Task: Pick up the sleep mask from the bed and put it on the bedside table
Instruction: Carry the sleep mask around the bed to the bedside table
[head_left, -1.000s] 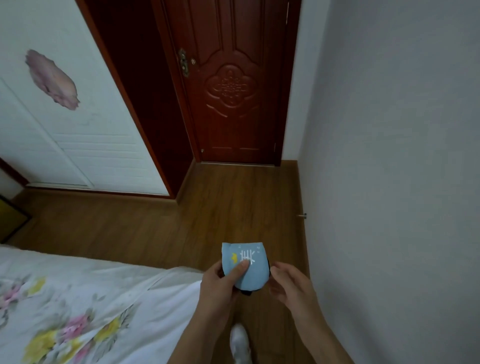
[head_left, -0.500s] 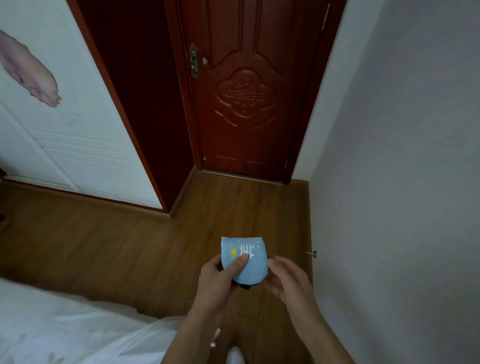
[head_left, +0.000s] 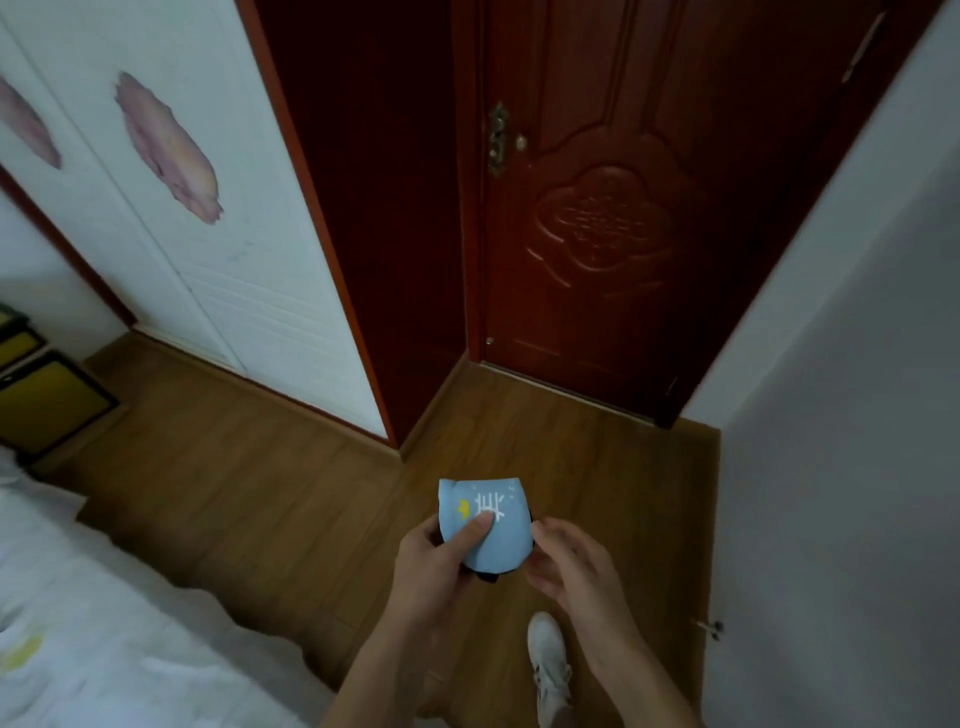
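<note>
We hold the folded blue sleep mask (head_left: 485, 525) up over the wooden floor (head_left: 260, 493) beside the bed (head_left: 104, 649), our left hand (head_left: 431, 571) pinching it, thumb on its front, our right hand (head_left: 571, 566) cupping its edge.

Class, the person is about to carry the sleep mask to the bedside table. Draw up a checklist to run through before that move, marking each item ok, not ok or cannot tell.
1. Sleep mask off the bed: ok.
2. Left hand gripping it, thumb on front: ok.
3. Right hand at its right edge: ok; firm grip: cannot tell.
4. Strap tucked, not dangling: cannot tell.
5. Bedside table in sight: not ok.
6. Wooden floor ahead free of obstacles: ok.
</note>
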